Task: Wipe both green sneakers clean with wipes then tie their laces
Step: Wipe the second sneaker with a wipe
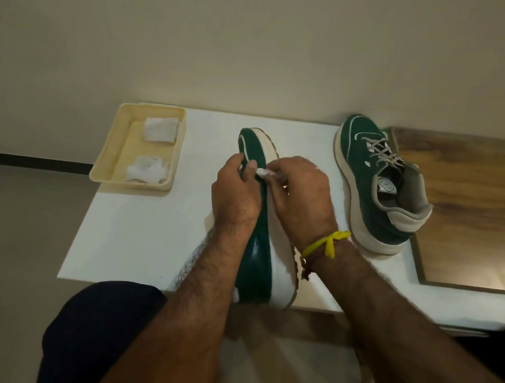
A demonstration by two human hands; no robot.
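A white table (pixel 145 231) stands against a plain cream wall (pixel 232 40), with grey-beige floor (pixel 13 227) to its left and a dark skirting line (pixel 29 162) running along the wall's foot. To the right, a wood-grain panel (pixel 466 203) lies against the table's edge.

At the table's far-left corner sits a cream tray (pixel 106 170), slightly overhanging the edge, with two crumpled white wipes (pixel 160 129) (pixel 147 170) inside.

One green sneaker (pixel 261 251) is tipped on its side in the middle of the table, white sole facing right, heel near the front edge. The left hand (pixel 235 196) wraps over its upper, its grip closed on the sneaker. The right hand (pixel 303 193) pinches a small white wipe (pixel 263 172) against the sneaker near the sole line, its grip narrow and closed on the wipe. A yellow thread band (pixel 326 243) circles the right wrist.

The second green sneaker (pixel 376 186) stands upright by the table's right edge, just beside the wood panel, its grey laces (pixel 382 152) loose.

Bare table lies open between the tray and the hands, and a narrower strip between the two sneakers. The person's dark-clad knees (pixel 99 336) sit below the front edge.
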